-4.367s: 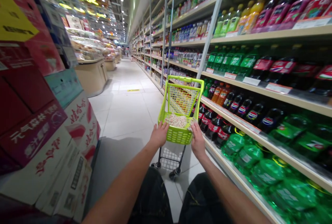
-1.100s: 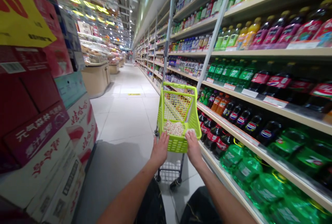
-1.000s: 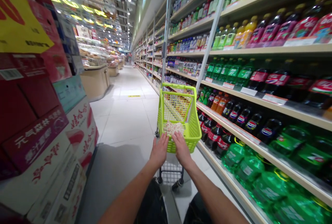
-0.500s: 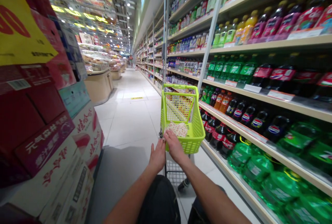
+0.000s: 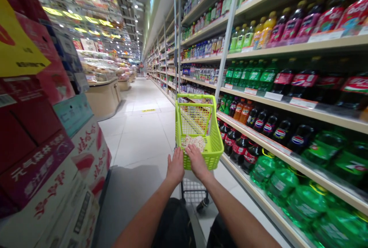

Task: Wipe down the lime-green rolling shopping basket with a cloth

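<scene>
A lime-green shopping cart basket (image 5: 219, 146) stands upright in front of my knees on a dark wire frame. Inside it lies a pale cloth-like item with small reddish spots (image 5: 198, 141), partly covered by my fingers. My right hand (image 5: 197, 161) rests at the near rim, fingers stretched over it toward the spotted item; whether they touch it I cannot tell. At the basket's near left corner is my left hand (image 5: 175, 166), its fingers extended and thumb apart. Nothing shows in either hand's grasp.
Shelves of bottled drinks (image 5: 255, 71) line the right side close to the cart, with large green bottles (image 5: 304, 204) at the bottom. Stacked drink cartons (image 5: 60, 163) rise on the left. A tiled aisle floor (image 5: 140, 133) runs ahead past a display counter (image 5: 102, 98).
My hands have spread slightly apart; the right one has shifted from the basket's near left corner toward the middle of the near rim. The whole view has shifted a little.
</scene>
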`<state>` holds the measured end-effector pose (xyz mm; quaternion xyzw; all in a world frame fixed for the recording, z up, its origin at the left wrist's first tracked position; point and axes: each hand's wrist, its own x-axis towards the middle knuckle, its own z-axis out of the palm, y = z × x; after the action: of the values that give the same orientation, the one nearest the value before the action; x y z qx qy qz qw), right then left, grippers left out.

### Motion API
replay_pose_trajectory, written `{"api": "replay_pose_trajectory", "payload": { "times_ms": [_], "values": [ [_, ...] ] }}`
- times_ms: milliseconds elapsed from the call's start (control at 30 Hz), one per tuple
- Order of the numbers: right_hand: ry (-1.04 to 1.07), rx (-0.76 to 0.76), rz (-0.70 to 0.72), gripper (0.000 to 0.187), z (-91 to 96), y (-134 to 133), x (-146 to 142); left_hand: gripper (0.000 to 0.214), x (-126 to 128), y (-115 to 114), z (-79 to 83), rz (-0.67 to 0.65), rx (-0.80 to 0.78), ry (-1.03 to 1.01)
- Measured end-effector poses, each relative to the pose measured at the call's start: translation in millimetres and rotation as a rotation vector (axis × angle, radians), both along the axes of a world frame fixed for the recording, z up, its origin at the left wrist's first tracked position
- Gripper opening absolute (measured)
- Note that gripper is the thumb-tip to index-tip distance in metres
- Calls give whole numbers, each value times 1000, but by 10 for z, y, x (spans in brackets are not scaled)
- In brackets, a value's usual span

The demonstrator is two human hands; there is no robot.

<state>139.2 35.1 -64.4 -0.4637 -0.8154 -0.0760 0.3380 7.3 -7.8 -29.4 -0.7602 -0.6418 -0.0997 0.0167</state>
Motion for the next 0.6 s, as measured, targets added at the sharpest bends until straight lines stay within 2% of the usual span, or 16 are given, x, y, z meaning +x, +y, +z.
{"api": "replay_pose_trajectory", "payload": {
  "times_ms": [67, 133, 200, 367, 433, 500, 600],
  "values": [
    [-21, -43, -17, 49, 16, -29, 134, 62, -2, 13, 13, -5, -7, 3],
    [6, -77, -109, 49, 44, -49, 327, 64, -11, 22, 10, -17, -7, 4],
    [56, -91, -175, 50, 70, -35, 390, 66, -26, 25, -2, -30, -5, 0],
    [46, -78, 24, 52, 72, 23, -126, 63, -117, 0, -31, -70, -32, 8],
    [-20, -75, 38, 51, 71, -13, -174, 62, -162, -13, -35, -31, -50, 14],
    [-94, -95, -29, 51, 81, -76, 27, 62, -175, -12, -38, 16, -49, 8],
    [-116, -103, -234, 47, 104, -154, 489, 62, -93, 20, -37, 5, 2, -15]
  ]
}}
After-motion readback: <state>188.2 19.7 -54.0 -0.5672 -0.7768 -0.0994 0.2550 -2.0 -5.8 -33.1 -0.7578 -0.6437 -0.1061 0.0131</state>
